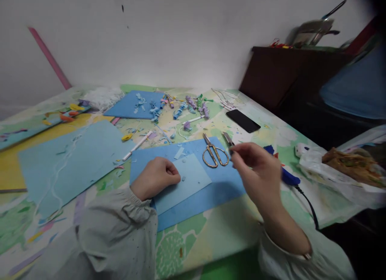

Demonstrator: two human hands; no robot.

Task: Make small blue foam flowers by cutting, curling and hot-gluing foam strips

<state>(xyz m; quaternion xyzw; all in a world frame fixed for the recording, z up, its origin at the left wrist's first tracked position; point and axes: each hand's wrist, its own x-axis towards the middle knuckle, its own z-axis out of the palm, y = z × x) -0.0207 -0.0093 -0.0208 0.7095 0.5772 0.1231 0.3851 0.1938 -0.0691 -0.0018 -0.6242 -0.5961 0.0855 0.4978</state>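
My left hand (157, 176) rests on a pale blue sheet (189, 173), its thumb and fingertips pinched together; whatever is between them is hidden. Small blue scraps (183, 178) lie just beside those fingertips. Under the pale sheet is a larger mid-blue sheet (224, 187). My right hand (259, 173) is closed in a pinch over the right side of that sheet, with a small dark bit at its fingertips that I cannot make out. A craft knife (228, 138) shows its blade just beyond these fingers, its rear part hidden. Gold-handled scissors (214, 153) lie between my hands.
A black phone (243, 120) lies behind my right hand. To the right are a blue glue gun (290, 177) with a cord and wrapped food (352, 165). Paper scraps and curled pieces (181, 110) crowd the back. A light blue sheet (99, 151) covers the left.
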